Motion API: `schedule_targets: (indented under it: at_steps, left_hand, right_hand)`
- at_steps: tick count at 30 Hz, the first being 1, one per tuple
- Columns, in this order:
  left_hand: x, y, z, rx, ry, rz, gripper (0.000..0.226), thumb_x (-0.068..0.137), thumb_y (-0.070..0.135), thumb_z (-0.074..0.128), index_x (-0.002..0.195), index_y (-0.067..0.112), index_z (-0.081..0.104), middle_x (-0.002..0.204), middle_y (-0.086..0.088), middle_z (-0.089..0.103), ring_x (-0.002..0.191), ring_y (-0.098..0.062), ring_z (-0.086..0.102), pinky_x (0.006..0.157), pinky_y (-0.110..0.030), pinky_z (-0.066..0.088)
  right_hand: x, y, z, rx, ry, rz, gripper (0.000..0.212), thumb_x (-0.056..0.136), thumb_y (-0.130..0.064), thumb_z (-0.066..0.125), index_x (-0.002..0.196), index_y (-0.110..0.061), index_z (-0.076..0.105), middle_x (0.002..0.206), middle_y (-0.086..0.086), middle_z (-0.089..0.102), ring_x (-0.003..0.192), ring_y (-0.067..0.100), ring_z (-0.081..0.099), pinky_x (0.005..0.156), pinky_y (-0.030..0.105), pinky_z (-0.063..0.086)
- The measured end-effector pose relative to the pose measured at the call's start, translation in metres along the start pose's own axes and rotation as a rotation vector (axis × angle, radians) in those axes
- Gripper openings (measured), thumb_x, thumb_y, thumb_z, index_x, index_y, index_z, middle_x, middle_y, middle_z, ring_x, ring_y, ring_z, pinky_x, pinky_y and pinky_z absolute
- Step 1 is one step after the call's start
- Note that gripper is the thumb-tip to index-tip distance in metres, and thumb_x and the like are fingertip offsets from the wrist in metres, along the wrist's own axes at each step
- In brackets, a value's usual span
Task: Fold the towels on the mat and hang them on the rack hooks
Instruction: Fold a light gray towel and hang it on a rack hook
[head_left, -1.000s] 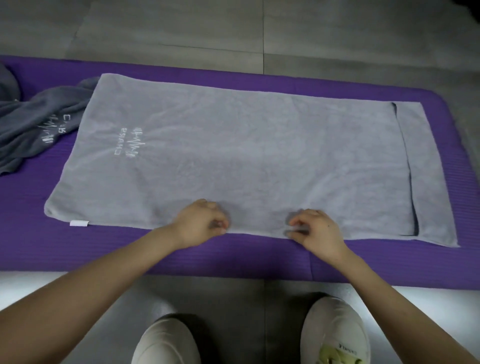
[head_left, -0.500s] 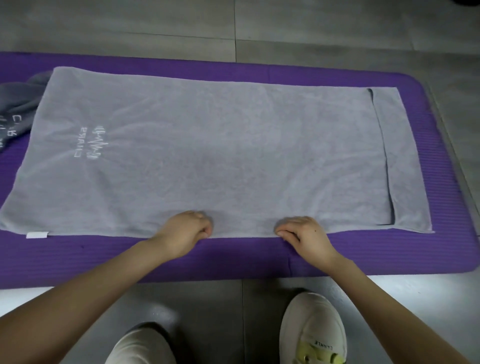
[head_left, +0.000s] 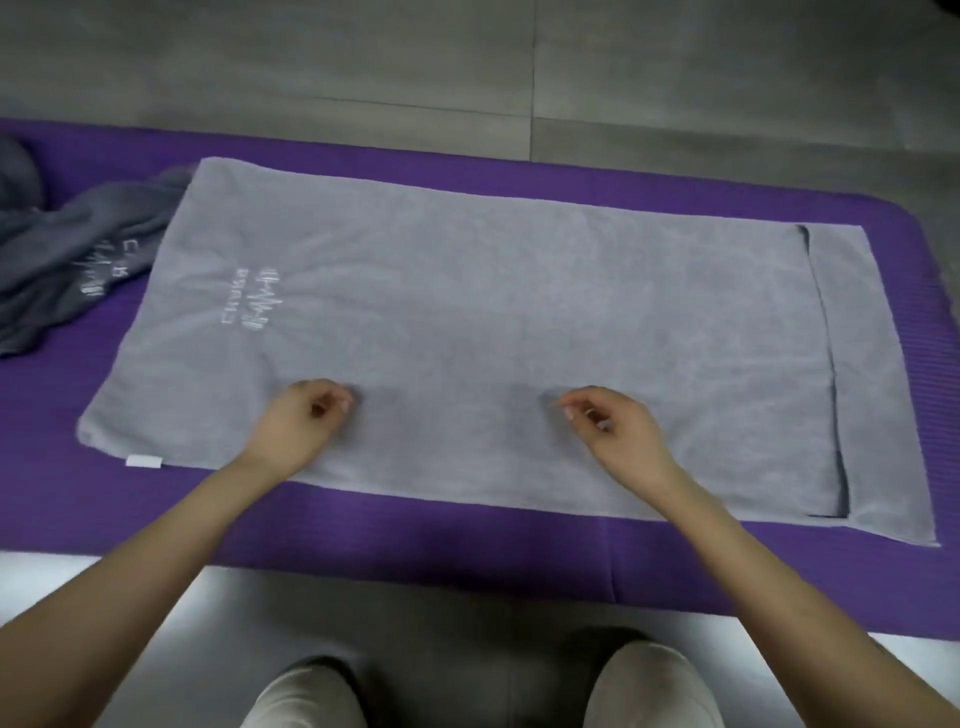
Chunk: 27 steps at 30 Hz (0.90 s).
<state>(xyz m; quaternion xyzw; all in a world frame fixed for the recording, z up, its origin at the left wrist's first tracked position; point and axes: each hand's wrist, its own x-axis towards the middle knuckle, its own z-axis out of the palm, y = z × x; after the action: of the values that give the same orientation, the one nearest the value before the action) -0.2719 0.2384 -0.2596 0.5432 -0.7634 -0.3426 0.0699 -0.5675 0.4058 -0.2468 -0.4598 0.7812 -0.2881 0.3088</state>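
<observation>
A light grey towel (head_left: 519, 322) lies flat on the purple mat (head_left: 415, 535), folded double, with its lower layer sticking out at the right end. White lettering shows near its left end, and a white tag (head_left: 144, 461) sits at the near left corner. My left hand (head_left: 301, 421) and my right hand (head_left: 613, 426) are over the towel's near half, a little in from its near edge. Their fingers are loosely curled and hold nothing. No rack or hooks are in view.
A darker grey towel (head_left: 78, 260) lies crumpled on the mat's left end, partly under the light one. Grey tiled floor surrounds the mat. My two pale shoes (head_left: 654, 686) stand just in front of the mat's near edge.
Both hands were pinching the towel's near edge; they have let go and moved forward and apart, over the towel. The towel itself lies as before.
</observation>
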Motion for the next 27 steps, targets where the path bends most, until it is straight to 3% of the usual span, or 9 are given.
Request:
schedule_targets:
  at_steps: [2, 5, 10, 12, 14, 17, 20, 27]
  left_hand:
    - [0.001, -0.022, -0.023, -0.006, 0.185, -0.122, 0.012, 0.09, 0.01, 0.058, 0.095, 0.006, 0.068, 0.097, -0.013, 0.068, 0.09, -0.029, 0.063, 0.081, -0.032, 0.043]
    - [-0.001, -0.059, -0.051, -0.024, 0.418, -0.281, 0.016, 0.091, 0.013, 0.053, 0.101, 0.007, 0.065, 0.102, -0.016, 0.064, 0.089, -0.032, 0.061, 0.08, -0.033, 0.043]
    - [-0.004, -0.116, -0.072, 0.192, 0.646, -0.382, 0.024, 0.092, 0.012, 0.05, 0.109, 0.001, 0.063, 0.105, -0.029, 0.06, 0.094, -0.045, 0.053, 0.087, -0.048, 0.039]
    - [0.006, -0.131, -0.074, 0.207, 0.653, -0.369, 0.035, 0.091, 0.022, 0.045, 0.116, 0.002, 0.061, 0.113, -0.027, 0.059, 0.101, -0.046, 0.053, 0.089, -0.05, 0.04]
    - [0.021, -0.139, -0.074, 0.208, 0.609, -0.37, 0.051, 0.09, 0.035, 0.033, 0.126, 0.007, 0.055, 0.13, -0.024, 0.052, 0.117, -0.045, 0.047, 0.098, -0.051, 0.036]
    - [0.042, -0.146, -0.066, 0.231, 0.491, -0.442, 0.056, 0.093, 0.041, 0.026, 0.14, 0.017, 0.041, 0.147, -0.018, 0.037, 0.136, -0.041, 0.028, 0.11, -0.054, 0.018]
    - [0.049, -0.156, -0.053, 0.328, 0.448, -0.462, 0.056, 0.095, 0.044, 0.022, 0.144, 0.02, 0.034, 0.149, -0.016, 0.032, 0.139, -0.038, 0.023, 0.113, -0.056, 0.014]
    - [0.053, -0.156, -0.048, 0.369, 0.477, -0.495, 0.052, 0.094, 0.041, 0.025, 0.142, 0.023, 0.036, 0.148, -0.015, 0.036, 0.138, -0.037, 0.026, 0.111, -0.056, 0.015]
  right_hand:
    - [0.025, -0.027, 0.019, 0.05, -0.049, -0.044, 0.014, 0.09, -0.013, 0.061, 0.097, -0.024, 0.067, 0.096, -0.009, 0.066, 0.084, 0.013, 0.062, 0.074, 0.014, 0.042]
    - [0.059, -0.069, 0.049, 0.121, -0.125, -0.064, 0.018, 0.094, -0.02, 0.056, 0.11, -0.018, 0.065, 0.102, -0.008, 0.063, 0.091, 0.01, 0.058, 0.073, 0.003, 0.039]
    - [0.105, -0.129, 0.098, 0.126, -0.233, -0.135, 0.025, 0.094, -0.019, 0.055, 0.118, -0.013, 0.06, 0.103, -0.005, 0.06, 0.094, 0.012, 0.056, 0.072, 0.0, 0.038]
    - [0.125, -0.152, 0.116, 0.092, -0.259, -0.172, 0.027, 0.094, -0.021, 0.055, 0.12, -0.015, 0.058, 0.105, -0.005, 0.059, 0.099, 0.014, 0.057, 0.076, 0.004, 0.038]
    - [0.148, -0.176, 0.135, 0.024, -0.286, -0.221, 0.033, 0.094, -0.026, 0.055, 0.126, -0.017, 0.055, 0.115, -0.002, 0.06, 0.108, 0.014, 0.056, 0.089, 0.015, 0.04]
    - [0.186, -0.208, 0.165, -0.076, -0.308, -0.265, 0.043, 0.095, -0.033, 0.053, 0.135, -0.018, 0.048, 0.133, 0.0, 0.053, 0.121, 0.014, 0.049, 0.1, 0.024, 0.034]
    - [0.227, -0.235, 0.196, -0.116, -0.286, -0.266, 0.048, 0.095, -0.036, 0.052, 0.138, -0.018, 0.044, 0.14, 0.003, 0.048, 0.128, 0.016, 0.044, 0.104, 0.026, 0.032]
    - [0.327, -0.278, 0.249, -0.294, -0.141, -0.289, 0.061, 0.093, -0.043, 0.051, 0.144, -0.015, 0.034, 0.148, 0.007, 0.04, 0.135, 0.029, 0.036, 0.111, 0.04, 0.028]
